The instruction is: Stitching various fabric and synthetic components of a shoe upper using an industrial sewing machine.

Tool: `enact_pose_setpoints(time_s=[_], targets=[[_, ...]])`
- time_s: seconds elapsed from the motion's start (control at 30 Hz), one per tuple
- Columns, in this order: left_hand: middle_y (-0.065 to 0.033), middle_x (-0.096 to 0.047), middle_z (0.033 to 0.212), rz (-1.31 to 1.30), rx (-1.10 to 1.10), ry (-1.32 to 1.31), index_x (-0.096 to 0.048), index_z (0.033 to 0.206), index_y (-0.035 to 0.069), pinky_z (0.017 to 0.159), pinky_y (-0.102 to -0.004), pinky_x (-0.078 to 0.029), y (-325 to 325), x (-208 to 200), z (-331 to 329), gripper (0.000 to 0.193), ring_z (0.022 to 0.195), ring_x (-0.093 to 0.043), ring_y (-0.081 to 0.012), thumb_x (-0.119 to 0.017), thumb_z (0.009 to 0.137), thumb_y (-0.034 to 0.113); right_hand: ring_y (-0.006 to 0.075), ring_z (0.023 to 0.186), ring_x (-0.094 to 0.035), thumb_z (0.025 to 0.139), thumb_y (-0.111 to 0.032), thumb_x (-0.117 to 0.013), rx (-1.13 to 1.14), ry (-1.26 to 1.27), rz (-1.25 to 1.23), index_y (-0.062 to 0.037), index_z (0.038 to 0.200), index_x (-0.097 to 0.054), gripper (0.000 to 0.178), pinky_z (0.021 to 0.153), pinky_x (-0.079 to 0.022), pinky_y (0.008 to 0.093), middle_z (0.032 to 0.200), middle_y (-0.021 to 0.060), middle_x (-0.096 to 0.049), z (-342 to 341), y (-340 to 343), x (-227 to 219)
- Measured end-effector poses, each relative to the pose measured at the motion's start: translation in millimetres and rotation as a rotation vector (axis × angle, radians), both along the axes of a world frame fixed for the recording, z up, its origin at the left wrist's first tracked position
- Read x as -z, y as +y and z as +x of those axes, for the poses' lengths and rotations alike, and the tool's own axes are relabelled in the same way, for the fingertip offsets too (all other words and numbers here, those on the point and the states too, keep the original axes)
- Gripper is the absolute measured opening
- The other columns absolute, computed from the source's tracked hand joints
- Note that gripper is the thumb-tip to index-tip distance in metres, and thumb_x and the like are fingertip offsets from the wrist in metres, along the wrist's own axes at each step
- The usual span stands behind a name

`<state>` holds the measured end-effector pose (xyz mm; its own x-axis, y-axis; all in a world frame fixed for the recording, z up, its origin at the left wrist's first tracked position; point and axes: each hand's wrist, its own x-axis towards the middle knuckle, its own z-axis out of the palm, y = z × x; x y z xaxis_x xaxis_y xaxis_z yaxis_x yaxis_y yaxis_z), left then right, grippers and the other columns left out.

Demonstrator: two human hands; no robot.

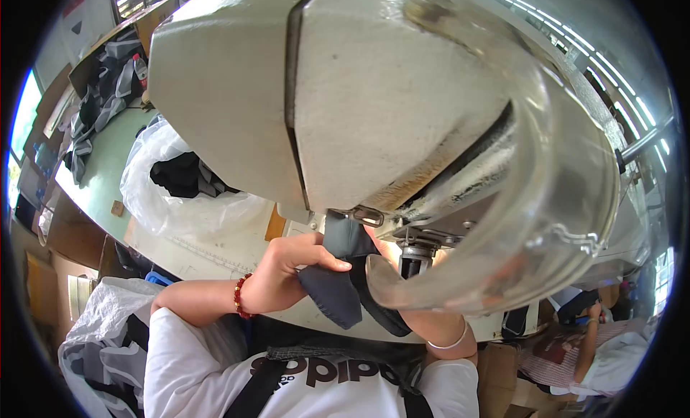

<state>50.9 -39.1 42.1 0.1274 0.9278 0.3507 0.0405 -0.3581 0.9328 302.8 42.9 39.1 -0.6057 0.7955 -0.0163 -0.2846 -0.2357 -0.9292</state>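
My left hand (291, 267), with a red bead bracelet at its wrist, pinches a folded dark grey cloth piece (330, 296) between thumb and fingers. The cloth's upper end runs up under the front of a large cream sewing machine head (388, 109); its lower flap hangs free toward me. My right forearm (442, 328), with a pale bangle, reaches up behind a curved clear plastic guard (546, 202). That guard and the cloth cover most of my right hand, so its fingers do not show. A metal machine part (417, 256) sits just right of the cloth.
On the table to the left lies a clear plastic bag (154, 195) holding black cloth. Dark and grey cloth pieces (100, 116) are heaped at the far left. Another bag (100, 353) of cloth stands by my left elbow. A co-worker (589, 353) is at the right.
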Motion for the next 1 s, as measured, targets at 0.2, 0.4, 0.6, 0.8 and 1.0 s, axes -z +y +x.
enact_pose_setpoints(time_s=[0.2,0.4,0.6,0.8,1.0], targets=[[-0.008,-0.076,0.097,0.063,-0.105,0.172,-0.081,0.109,0.008,0.077,-0.0297,-0.055,2.9,1.3,-5.2,0.037,0.085,-0.071,-0.0201,-0.082,0.077,-0.011,0.0151,0.072,-0.062,0.087,-0.024,-0.078,-0.013,0.221,-0.425,-0.0097,0.098,-0.065,0.022,0.069,-0.054,0.0307,0.084,0.0015,-0.064,6.1,2.4,24.2],[-0.0108,-0.078,0.093,0.123,-0.164,0.149,-0.08,0.109,0.005,0.079,-0.0288,-0.056,5.8,-17.6,-1.4,0.034,0.083,-0.075,-0.0215,-0.081,0.079,-0.012,0.0171,0.078,-0.064,0.087,-0.023,-0.078,-0.024,0.228,-0.405,-0.0099,0.104,-0.066,0.024,0.074,-0.054,0.0327,0.092,0.004,-0.066,7.3,3.2,23.4],[-0.0129,-0.079,0.095,0.085,-0.115,0.189,-0.079,0.11,0.003,0.083,-0.0297,-0.057,11.0,-30.7,-6.0,0.033,0.083,-0.075,-0.0215,-0.079,0.081,-0.012,0.0192,0.085,-0.066,0.087,-0.021,-0.078,-0.022,0.226,-0.384,-0.01,0.11,-0.068,0.028,0.08,-0.055,0.0348,0.099,0.0065,-0.068,3.7,6.3,24.4],[-0.0153,-0.078,0.092,0.307,-0.19,0.486,-0.079,0.11,0.003,0.091,-0.035,-0.059,17.3,-30.4,-11.4,0.034,0.083,-0.075,-0.0301,-0.079,0.079,-0.013,0.0213,0.091,-0.068,0.087,-0.02,-0.079,0.028,0.223,-0.303,-0.0101,0.116,-0.07,0.032,0.085,-0.055,0.0368,0.107,0.0091,-0.07,2.3,10.3,19.3],[-0.0156,-0.077,0.089,0.333,-0.096,0.551,-0.072,0.114,-0.001,0.079,-0.0365,-0.062,21.6,-30.4,-15.8,0.042,0.085,-0.077,-0.0344,-0.079,0.075,-0.014,0.0233,0.098,-0.07,0.087,-0.019,-0.079,0.079,-0.313,0.721,-0.0102,0.122,-0.071,0.037,0.091,-0.056,0.0389,0.115,0.0116,-0.072,11.0,17.7,-9.1]])
